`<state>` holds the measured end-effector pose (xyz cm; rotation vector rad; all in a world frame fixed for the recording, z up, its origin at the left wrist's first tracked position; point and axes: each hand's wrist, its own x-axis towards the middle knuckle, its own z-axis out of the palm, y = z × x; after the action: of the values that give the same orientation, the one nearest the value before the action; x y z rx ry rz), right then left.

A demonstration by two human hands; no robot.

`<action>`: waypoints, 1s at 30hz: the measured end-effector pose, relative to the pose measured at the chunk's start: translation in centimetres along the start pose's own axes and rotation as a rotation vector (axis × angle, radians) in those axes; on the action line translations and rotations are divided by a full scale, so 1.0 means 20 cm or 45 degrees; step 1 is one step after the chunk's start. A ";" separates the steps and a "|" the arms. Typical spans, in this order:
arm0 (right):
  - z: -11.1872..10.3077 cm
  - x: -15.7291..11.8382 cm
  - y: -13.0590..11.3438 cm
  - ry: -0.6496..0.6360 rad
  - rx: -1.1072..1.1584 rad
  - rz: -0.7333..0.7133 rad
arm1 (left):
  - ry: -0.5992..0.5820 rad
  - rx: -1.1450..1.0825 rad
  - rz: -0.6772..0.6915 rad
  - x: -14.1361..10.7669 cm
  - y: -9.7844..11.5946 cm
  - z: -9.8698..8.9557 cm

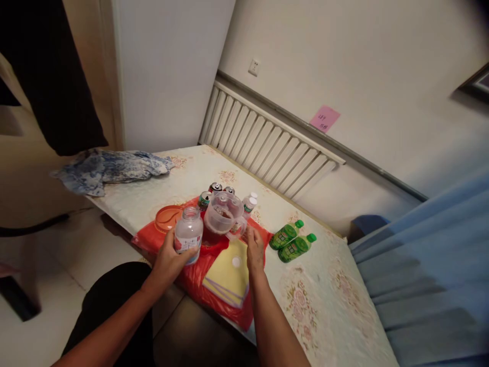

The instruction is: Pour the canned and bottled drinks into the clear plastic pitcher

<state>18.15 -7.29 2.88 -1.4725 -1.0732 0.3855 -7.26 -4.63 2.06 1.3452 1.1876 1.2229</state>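
Floral tablecloth (324, 285), left hand (170, 261) clamped around clear jar (189, 232), right hand (255, 248) clamped on pitcher handle (242, 229)

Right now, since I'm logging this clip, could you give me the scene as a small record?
left hand: grip around jar
right hand: at handle of jug; firmness of grip unclear
jar: clear, labelled, no lid on
cans: three, beyond jug
green-capped bottles: two, right of red plastic
yellow cloth: on red plastic
blue-patterned cloth: far left of table
wall: pink note, socket
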 end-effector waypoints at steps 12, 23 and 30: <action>0.14 0.12 -0.01 -0.236 0.218 0.139 | 0.264 -0.069 0.027 0.44 0.02 0.12; 0.28 0.12 -0.07 0.095 0.541 0.154 | 0.110 -0.147 -0.043 0.59 -0.12 0.07; 0.20 0.15 -0.28 0.196 0.494 0.189 | 0.019 -0.143 -0.008 0.59 -0.12 0.09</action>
<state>14.43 -3.37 8.01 -1.2139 -0.7203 0.5431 -5.12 7.23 0.74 1.2503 1.1161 1.2783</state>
